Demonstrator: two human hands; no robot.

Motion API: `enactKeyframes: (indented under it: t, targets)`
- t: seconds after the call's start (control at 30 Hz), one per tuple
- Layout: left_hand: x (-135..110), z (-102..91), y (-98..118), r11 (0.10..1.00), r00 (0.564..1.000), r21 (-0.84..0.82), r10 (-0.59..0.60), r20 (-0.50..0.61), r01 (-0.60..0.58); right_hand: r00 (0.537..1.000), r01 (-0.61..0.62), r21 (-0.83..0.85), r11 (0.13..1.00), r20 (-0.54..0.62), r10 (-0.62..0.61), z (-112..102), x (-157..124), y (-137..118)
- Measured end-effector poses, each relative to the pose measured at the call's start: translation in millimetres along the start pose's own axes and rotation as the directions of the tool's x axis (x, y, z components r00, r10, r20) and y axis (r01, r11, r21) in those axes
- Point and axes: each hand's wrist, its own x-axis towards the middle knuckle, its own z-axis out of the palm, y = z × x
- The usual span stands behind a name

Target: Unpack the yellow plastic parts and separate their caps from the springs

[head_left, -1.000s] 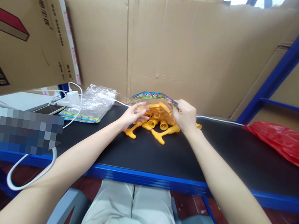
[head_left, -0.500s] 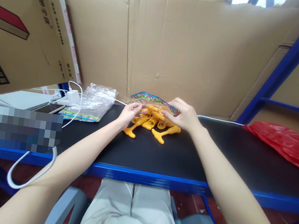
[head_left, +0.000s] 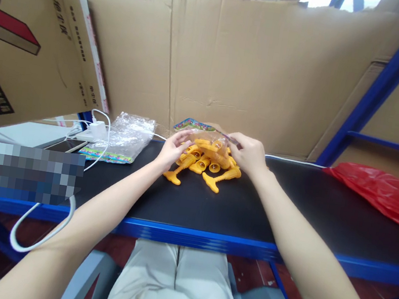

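Note:
A clear plastic bag (head_left: 207, 134) with a colourful printed edge stands over a heap of yellow-orange plastic parts (head_left: 214, 167) on the black table top. Several parts have hollow round ends; others are T-shaped, like the one lying in front (head_left: 213, 181). Some parts show through the film. At the bag's left side is my left hand (head_left: 172, 150), its fingers closed on the film. My right hand (head_left: 249, 153) grips the bag's right edge, fingertips partly hidden behind it.
To the left lie another clear bag (head_left: 127, 133), a white charger (head_left: 97, 130) with cables and a phone-like device (head_left: 67, 145). A red plastic bag (head_left: 376, 191) is at the right. Cardboard (head_left: 263, 74) walls the back; a blue rail (head_left: 201, 238) edges the table.
The bag's film has risen and spread above the heap between my hands. My right hand has shifted slightly to the bag's edge, and the parts on top have moved a little.

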Motion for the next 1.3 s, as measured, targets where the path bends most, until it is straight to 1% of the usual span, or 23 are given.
enactKeyframes:
  t: [0.07,0.13,0.23,0.33,0.43,0.5,0.63,0.73,0.83,0.9,0.97,1.03,1.1,1.2,1.23,1.3]
  targets:
    - [0,1.7,0,0.995,0.995,0.022,0.094,0.044,-0.095,0.992,-0.081,0.029,0.996,-0.091,0.083,2,1,-1]
    - [0,3.0,-3,0.988,0.986,0.044,0.146,0.086,-0.15,0.978,-0.141,0.108,0.984,-0.141,0.155,4,3,-1]
    - [-1,2.6,-8,0.987,0.981,0.082,0.123,0.147,-0.136,0.966,-0.179,0.266,0.947,-0.134,0.22,7,8,1]
    - [-1,0.2,-8,0.98,0.978,0.138,0.116,0.174,-0.141,0.965,-0.179,0.388,0.904,-0.109,0.238,12,18,4]
    - [0,-1.6,-1,0.959,0.97,0.196,0.172,0.17,-0.204,0.973,-0.121,0.433,0.893,-0.128,0.194,15,34,4]
    - [0,-1.9,7,0.942,0.963,0.218,0.227,0.142,-0.254,0.978,-0.066,0.428,0.901,-0.152,0.143,14,47,0]
    - [-1,-1.7,21,0.916,0.952,0.262,0.303,0.049,-0.305,0.978,0.026,0.387,0.922,-0.201,0.056,4,74,-19]
    - [-3,-3.1,27,0.899,0.938,0.299,0.346,-0.036,-0.32,0.971,0.079,0.354,0.932,-0.239,0.008,-8,86,-38]
    - [-5,-6.5,27,0.879,0.921,0.345,0.38,-0.085,-0.331,0.955,0.156,0.326,0.932,-0.291,-0.058,-16,86,-53]
    - [-4,-9.2,26,0.878,0.916,0.343,0.388,-0.099,-0.334,0.944,0.204,0.321,0.925,-0.315,-0.099,-16,79,-56]
    - [0,-11.7,24,0.894,0.913,0.289,0.389,-0.122,-0.343,0.954,0.187,0.337,0.923,-0.285,-0.09,-11,67,-52]
    - [5,-14.1,23,0.925,0.919,0.188,0.361,-0.161,-0.331,0.976,0.114,0.37,0.922,-0.216,-0.034,0,52,-40]
    - [11,-17.1,23,0.96,0.94,0.055,0.278,-0.199,-0.273,0.98,0.085,0.436,0.896,-0.198,0.003,11,36,-23]
    - [15,-22.5,25,0.983,0.974,-0.153,0.063,-0.215,-0.097,0.972,0.088,0.506,0.858,-0.231,0.036,21,18,0]
    - [15,-24.2,26,0.978,0.977,-0.209,-0.017,-0.214,-0.029,0.973,0.1,0.505,0.857,-0.231,0.022,22,14,5]
    - [15,-26.9,29,0.952,0.965,-0.291,-0.162,-0.207,0.097,0.973,0.103,0.509,0.855,-0.229,0.019,21,11,8]
